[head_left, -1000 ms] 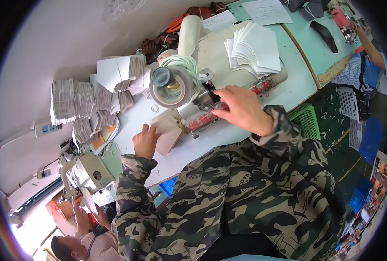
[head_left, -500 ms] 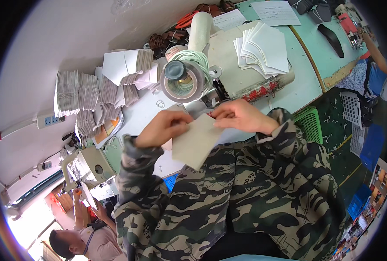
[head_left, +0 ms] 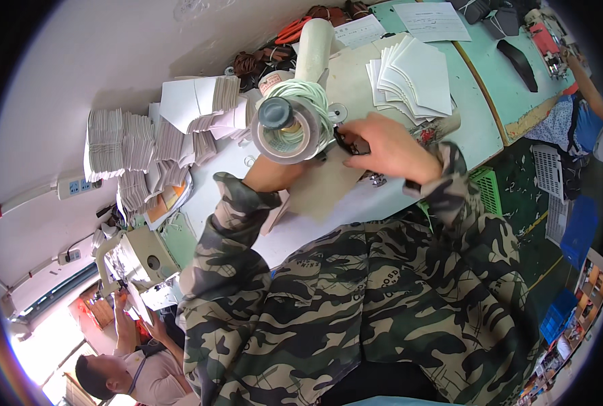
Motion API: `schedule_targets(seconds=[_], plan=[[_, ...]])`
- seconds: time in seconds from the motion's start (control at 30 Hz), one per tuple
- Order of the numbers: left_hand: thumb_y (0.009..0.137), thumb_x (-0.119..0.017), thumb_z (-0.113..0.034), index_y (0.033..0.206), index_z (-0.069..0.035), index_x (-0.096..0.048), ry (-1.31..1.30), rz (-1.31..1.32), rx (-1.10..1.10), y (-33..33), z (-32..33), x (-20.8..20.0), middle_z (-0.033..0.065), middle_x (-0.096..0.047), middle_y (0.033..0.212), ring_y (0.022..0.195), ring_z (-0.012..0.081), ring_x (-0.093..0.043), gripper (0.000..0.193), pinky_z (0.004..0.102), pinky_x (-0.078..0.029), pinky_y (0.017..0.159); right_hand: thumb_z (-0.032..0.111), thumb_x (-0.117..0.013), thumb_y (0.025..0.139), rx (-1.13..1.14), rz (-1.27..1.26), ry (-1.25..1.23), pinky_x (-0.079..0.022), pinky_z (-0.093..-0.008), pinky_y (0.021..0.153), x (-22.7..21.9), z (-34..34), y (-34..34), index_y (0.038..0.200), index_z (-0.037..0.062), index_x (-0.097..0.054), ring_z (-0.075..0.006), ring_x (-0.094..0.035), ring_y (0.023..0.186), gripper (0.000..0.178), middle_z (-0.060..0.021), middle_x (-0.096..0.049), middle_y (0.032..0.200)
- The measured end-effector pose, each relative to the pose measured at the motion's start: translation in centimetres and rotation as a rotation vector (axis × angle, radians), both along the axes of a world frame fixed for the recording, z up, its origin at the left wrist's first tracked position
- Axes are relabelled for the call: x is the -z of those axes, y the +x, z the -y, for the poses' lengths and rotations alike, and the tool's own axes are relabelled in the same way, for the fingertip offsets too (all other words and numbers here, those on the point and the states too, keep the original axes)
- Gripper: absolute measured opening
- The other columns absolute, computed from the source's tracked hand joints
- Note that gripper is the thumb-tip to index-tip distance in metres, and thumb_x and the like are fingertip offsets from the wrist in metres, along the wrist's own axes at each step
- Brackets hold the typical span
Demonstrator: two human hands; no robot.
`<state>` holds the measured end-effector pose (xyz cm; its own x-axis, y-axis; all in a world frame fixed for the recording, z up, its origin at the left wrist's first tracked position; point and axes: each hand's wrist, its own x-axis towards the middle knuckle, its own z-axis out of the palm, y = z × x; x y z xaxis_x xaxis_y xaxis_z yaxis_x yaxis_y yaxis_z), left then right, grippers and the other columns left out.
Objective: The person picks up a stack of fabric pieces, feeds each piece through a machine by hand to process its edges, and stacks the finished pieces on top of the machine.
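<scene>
The fingers [head_left: 359, 162] of the right hand [head_left: 393, 149] are bent, thumb and forefinger somewhat apart at a black part of the machine [head_left: 289, 139]; whether they grip it cannot be told. Those of the left hand [head_left: 277, 174] are hidden behind the machine, so their opening and hold cannot be told. The beige piece [head_left: 325, 193] lies between the hands, on the near side of the machine, with a pinkish piece [head_left: 275, 216] near the left wrist. A coil of pale green tubing [head_left: 308, 95] hangs about the machine. Around it spreads the whitish table [head_left: 205, 193], carrying stacks of pale card [head_left: 139, 145] on the left and fanned white pieces [head_left: 416, 76] at the far right. Beyond these, a greenish table [head_left: 479, 64] bears a dark curved piece [head_left: 517, 65]. A pale wall [head_left: 51, 74] with a socket box [head_left: 78, 187] rises at the left. On the right, a green crate [head_left: 487, 191] stands over a dark green floor [head_left: 525, 210] scattered with scraps. Other people work at the near left and far right.
</scene>
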<state>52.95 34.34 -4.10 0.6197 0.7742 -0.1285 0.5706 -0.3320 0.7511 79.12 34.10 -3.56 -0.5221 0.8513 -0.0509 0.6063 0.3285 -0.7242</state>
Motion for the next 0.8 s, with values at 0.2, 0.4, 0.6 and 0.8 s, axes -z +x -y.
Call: schedule_targets(seconds=[0.2,0.4,0.6,0.8], plan=[[0.1,-0.051,-0.02,0.118,0.0,-0.062,-0.502,-0.05,-0.27,1.5,1.8,-2.1,0.0107,-0.068,0.077,0.053,0.0144,-0.061,0.029,0.0244,-0.047,0.048,0.024,-0.069,0.078,-0.171,0.021,-0.088,-0.052,-0.0382,0.073,-2.6,-6.1,2.2,0.101,0.0007,-0.068,-0.0305,-0.064,0.076,0.032,-0.0142,-0.069,0.088],[0.104,-0.045,-0.024,0.109,-0.002,-0.062,-1.025,0.197,-0.268,-0.6,5.7,-2.3,0.0023,-0.059,0.072,0.043,0.0117,-0.055,0.029,0.0217,-0.041,0.04,0.007,-0.072,0.086,0.165,-0.427,-0.577,-0.048,-0.0216,0.065,0.5,2.0,1.1,0.087,-0.0017,-0.065,-0.0033,-0.058,0.072,0.011,-0.0023,-0.068,0.078],[0.097,-0.052,-0.022,0.097,0.003,-0.063,-0.292,-0.188,-0.124,-2.7,3.4,-0.3,0.0096,-0.062,0.066,0.063,0.0275,-0.062,0.027,0.0398,-0.049,0.063,0.012,-0.073,0.087,0.215,-0.351,-0.707,-0.05,-0.0242,0.055,3.1,5.6,-1.8,0.093,-0.0034,-0.069,-0.0084,-0.061,0.063,0.017,-0.005,-0.07,0.078],[0.098,-0.056,-0.028,0.102,0.003,-0.067,-0.132,-0.033,-0.046,0.9,0.1,0.6,0.0102,-0.063,0.075,0.07,0.0189,-0.061,0.033,0.0327,-0.048,0.066,0.01,-0.072,0.087,0.364,-0.465,-0.853,-0.052,-0.0238,0.064,1.6,6.3,2.7,0.111,-0.0039,-0.065,-0.0079,-0.063,0.075,0.028,-0.0062,-0.071,0.089]])
